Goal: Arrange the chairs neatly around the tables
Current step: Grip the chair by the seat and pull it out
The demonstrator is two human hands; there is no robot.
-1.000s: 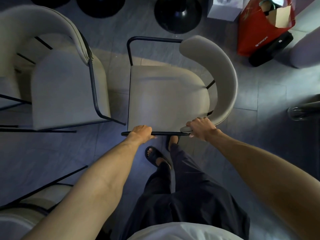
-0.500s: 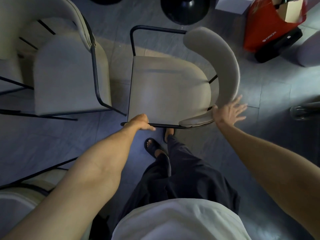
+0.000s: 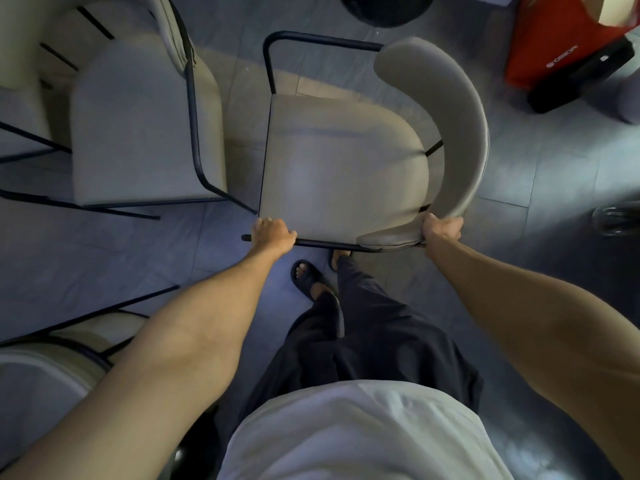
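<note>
Chair (image 3: pixel 343 168): your left hand (image 3: pixel 273 233) grips the black frame rail, right hand (image 3: pixel 441 230) clasps the backrest end; lift evenly, avoid the neighbouring chair (image 3: pixel 145 126).

middle chair (image 3: pixel 343 168) before person | second chair (image 3: pixel 138 126) left | bag (image 3: pixel 561 39) far right

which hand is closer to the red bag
Right. The right hand grips the chair below-left of the red bag; the left hand grips its frame bar farther left.

Upper-left chair (image 3: pixel 138 133) partly beyond frame edge
</note>
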